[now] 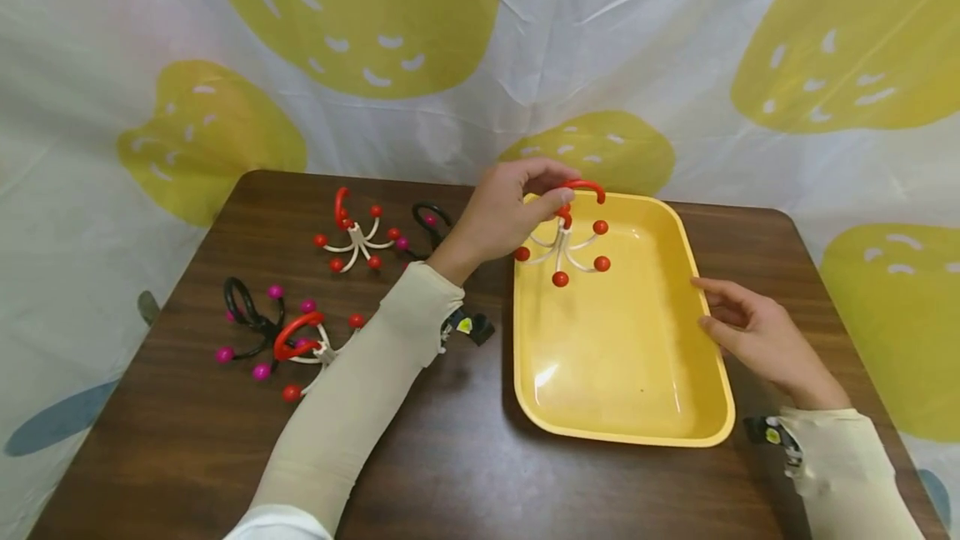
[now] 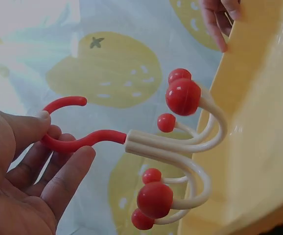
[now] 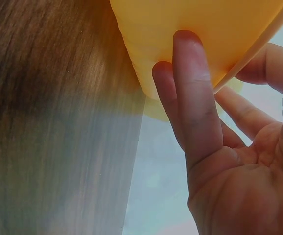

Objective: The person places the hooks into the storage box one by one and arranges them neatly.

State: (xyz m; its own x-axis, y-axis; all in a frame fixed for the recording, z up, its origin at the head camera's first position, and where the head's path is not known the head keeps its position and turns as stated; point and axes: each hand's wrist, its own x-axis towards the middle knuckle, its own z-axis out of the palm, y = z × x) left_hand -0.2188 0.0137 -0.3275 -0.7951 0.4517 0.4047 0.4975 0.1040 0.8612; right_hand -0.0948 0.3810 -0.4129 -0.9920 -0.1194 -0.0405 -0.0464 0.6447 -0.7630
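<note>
My left hand [image 1: 498, 211] pinches the red hook of a multi-arm hanger [image 1: 561, 248] above the far left part of a yellow tray [image 1: 622, 357]. Its white curved arms end in several red balls and hang downward. In the left wrist view, thumb and fingers hold the curve of the red hook [image 2: 65, 145], while the hook's tip sticks out free. At the tray's right side, my right hand [image 1: 768, 344] holds the rim. The right wrist view has its fingers [image 3: 193, 83] against the tray's outer wall [image 3: 151, 29], with another fingertip at the rim.
Left on the brown table [image 1: 442, 457] lie two more red-and-white hangers, one [image 1: 356, 240] at the back and one [image 1: 322, 348] partly behind my left sleeve. A black hanger with pink balls [image 1: 258, 327] lies beside them; another [image 1: 431, 227] is partly hidden by my left hand. A lemon-print cloth hangs behind.
</note>
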